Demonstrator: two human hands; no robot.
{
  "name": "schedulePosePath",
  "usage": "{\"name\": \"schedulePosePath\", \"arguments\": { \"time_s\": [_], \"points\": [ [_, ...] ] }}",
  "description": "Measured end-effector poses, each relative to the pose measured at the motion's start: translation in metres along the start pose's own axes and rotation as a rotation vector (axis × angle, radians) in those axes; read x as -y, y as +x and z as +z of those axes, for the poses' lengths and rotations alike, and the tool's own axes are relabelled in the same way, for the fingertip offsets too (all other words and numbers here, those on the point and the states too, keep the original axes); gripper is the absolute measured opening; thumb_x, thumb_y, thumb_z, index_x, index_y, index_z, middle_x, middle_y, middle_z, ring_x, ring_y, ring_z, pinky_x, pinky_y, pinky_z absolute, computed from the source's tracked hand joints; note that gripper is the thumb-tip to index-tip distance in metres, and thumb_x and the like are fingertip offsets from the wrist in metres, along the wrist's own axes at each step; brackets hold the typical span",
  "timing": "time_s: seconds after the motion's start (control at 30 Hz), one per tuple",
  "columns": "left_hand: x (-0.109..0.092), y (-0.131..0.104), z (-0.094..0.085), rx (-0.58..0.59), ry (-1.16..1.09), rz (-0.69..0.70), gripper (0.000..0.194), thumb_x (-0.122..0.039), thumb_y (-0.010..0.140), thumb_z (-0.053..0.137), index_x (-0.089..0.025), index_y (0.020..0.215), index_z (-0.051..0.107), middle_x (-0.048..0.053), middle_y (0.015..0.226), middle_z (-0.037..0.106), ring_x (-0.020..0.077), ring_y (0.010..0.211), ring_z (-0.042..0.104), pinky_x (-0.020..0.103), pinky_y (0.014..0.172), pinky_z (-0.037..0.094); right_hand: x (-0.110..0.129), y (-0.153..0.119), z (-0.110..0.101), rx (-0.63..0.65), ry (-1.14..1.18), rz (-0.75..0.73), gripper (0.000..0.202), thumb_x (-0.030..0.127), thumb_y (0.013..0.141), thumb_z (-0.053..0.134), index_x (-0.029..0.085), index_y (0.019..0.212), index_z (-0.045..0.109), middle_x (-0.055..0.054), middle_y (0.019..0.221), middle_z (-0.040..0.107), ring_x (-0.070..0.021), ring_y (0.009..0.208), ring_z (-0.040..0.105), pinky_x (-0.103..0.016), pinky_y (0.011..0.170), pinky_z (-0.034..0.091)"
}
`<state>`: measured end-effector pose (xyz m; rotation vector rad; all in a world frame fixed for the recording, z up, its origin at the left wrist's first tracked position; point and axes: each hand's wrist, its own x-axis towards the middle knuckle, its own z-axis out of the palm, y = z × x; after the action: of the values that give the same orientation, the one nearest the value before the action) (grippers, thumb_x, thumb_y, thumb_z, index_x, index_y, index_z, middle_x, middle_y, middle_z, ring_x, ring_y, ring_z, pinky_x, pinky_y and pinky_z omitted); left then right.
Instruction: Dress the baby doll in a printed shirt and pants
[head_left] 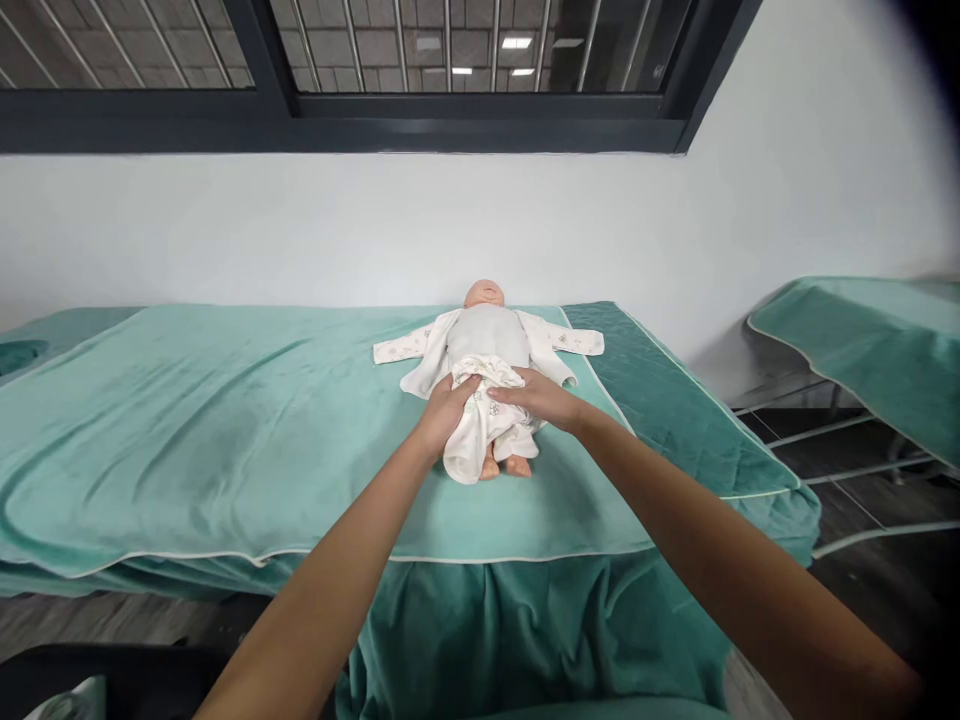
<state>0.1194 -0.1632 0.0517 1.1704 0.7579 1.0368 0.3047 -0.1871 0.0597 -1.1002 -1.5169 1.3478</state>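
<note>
A baby doll (484, 293) lies on its back on the green bed cover (225, 430), head toward the wall, feet toward me. An open white patterned jacket (401, 347) is on it, sleeves spread to both sides, over a grey-white torso. White patterned pants (469, 445) are bunched around its hips and legs, and the feet show below. My left hand (448, 408) grips the bunched cloth at the left side of the waist, thumb on top. On the right side, my right hand (544, 397) holds the same cloth, its thumb across the front.
The bed stands against a white wall (300, 220) below a dark-framed barred window (450, 122). At the right is another green-covered piece of furniture (870, 340) with metal rails beside it. A black object (112, 680) sits at the lower left.
</note>
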Motion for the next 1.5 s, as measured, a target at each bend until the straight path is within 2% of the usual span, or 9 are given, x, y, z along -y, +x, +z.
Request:
{"name": "schedulePosePath", "arguments": {
  "time_s": [0.13,0.37,0.6,0.83,1.0,1.1,1.27,1.4,1.5],
  "points": [
    [0.001,-0.002,0.000,-0.016,0.021,-0.023,0.044,-0.043,0.073,0.078,-0.015,0.106,0.070,0.009,0.099,0.074,0.0225,0.085,0.067,0.032,0.079,0.050,-0.006,0.004,0.002,-0.083,0.040,-0.035,0.057,0.046,0.076,0.079,0.017,0.122,0.065,-0.007,0.110,0.072,-0.0234,0.100,0.066,-0.034,0.086,0.052],
    [0.001,-0.025,0.008,-0.062,0.065,0.004,0.036,-0.035,0.077,0.073,-0.018,0.109,0.071,0.007,0.111,0.073,0.0234,0.100,0.066,0.031,0.087,0.049,-0.011,0.013,0.007,-0.211,-0.285,-0.121,0.032,0.034,0.079,0.064,0.018,0.105,0.069,-0.003,0.106,0.072,-0.0222,0.095,0.063,-0.032,0.084,0.049],
    [0.004,-0.070,0.022,-0.178,0.028,-0.131,0.034,-0.038,0.077,0.072,-0.017,0.104,0.070,0.005,0.088,0.073,0.0192,0.075,0.064,0.026,0.065,0.046,-0.008,0.010,0.008,-0.143,-0.540,-0.155,0.018,0.034,0.083,0.056,0.018,0.086,0.065,-0.002,0.090,0.071,-0.0205,0.088,0.061,-0.028,0.076,0.046],
    [0.005,-0.103,0.041,-0.276,-0.103,-0.173,0.038,-0.038,0.076,0.075,-0.016,0.105,0.067,0.008,0.099,0.072,0.0218,0.090,0.066,0.028,0.074,0.049,-0.001,0.002,0.004,-0.005,-0.683,-0.134,0.007,0.025,0.078,0.062,0.018,0.077,0.064,-0.002,0.084,0.070,-0.0190,0.081,0.061,-0.025,0.071,0.042],
    [0.023,-0.127,0.051,-0.361,-0.202,-0.198,0.039,-0.042,0.074,0.077,-0.019,0.104,0.065,0.008,0.100,0.072,0.0217,0.092,0.067,0.029,0.075,0.049,0.004,-0.001,0.003,0.085,-0.823,-0.105,0.004,0.022,0.076,0.067,0.018,0.075,0.066,-0.001,0.081,0.069,-0.0180,0.077,0.061,-0.025,0.069,0.039],
    [0.041,-0.137,0.044,-0.438,-0.222,-0.189,0.039,-0.043,0.073,0.078,-0.019,0.101,0.064,0.007,0.099,0.072,0.0201,0.089,0.066,0.028,0.073,0.049,0.005,-0.001,0.006,0.127,-0.907,-0.084,0.011,0.027,0.076,0.074,0.019,0.082,0.069,-0.002,0.085,0.070,-0.0196,0.081,0.062,-0.026,0.068,0.037],
    [0.064,-0.131,0.009,-0.530,-0.025,-0.149,0.037,-0.043,0.073,0.077,-0.018,0.097,0.063,0.002,0.091,0.069,0.0159,0.079,0.061,0.025,0.068,0.046,0.003,0.003,0.013,0.155,-1.042,-0.047,0.024,0.044,0.077,0.077,0.021,0.078,0.069,-0.005,0.083,0.071,-0.0244,0.081,0.063,-0.028,0.062,0.031],
    [0.058,-0.117,-0.010,-0.464,0.259,-0.167,0.034,-0.046,0.075,0.074,-0.016,0.090,0.063,0.002,0.080,0.066,0.0167,0.073,0.057,0.024,0.062,0.041,0.003,0.004,0.016,0.180,-1.078,-0.040,0.029,0.050,0.081,0.071,0.022,0.074,0.068,-0.005,0.081,0.071,-0.0243,0.077,0.063,-0.028,0.060,0.030],
    [0.044,-0.111,-0.009,-0.379,0.234,-0.209,0.042,-0.048,0.074,0.077,-0.016,0.098,0.066,0.006,0.087,0.070,0.0204,0.081,0.061,0.027,0.067,0.045,0.002,0.003,0.016,0.189,-1.063,-0.051,0.027,0.048,0.086,0.066,0.023,0.078,0.069,-0.005,0.088,0.073,-0.0265,0.084,0.065,-0.029,0.061,0.032]
  ]
}}
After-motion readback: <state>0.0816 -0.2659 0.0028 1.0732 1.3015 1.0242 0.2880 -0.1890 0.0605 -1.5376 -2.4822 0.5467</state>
